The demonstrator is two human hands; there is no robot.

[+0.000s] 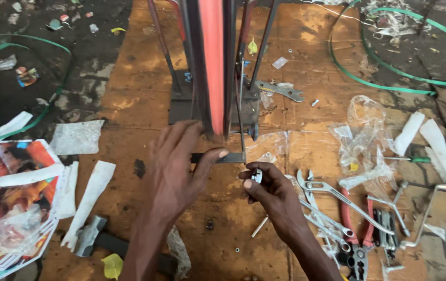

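My left hand [177, 162] rests on the wooden board [139, 93], its thumb pressed along a dark flat metal bar [230, 157] at the foot of an upright wheel with a red rim [212, 57]. A thin rod [240, 112] runs down beside the wheel to the bar. My right hand [271, 191] pinches a small shiny metal part [256, 176] between thumb and forefinger, just right of the bar's end.
Spanners [324, 188], red-handled pliers [349, 224] and a hex-key set [385, 229] lie to the right. A flat spanner [283, 90] lies behind the wheel. A hammer [90, 235] sits at the lower left. Crumpled plastic bags [363, 135], green strapping [389, 83] and a printed carton [4, 203] lie around.
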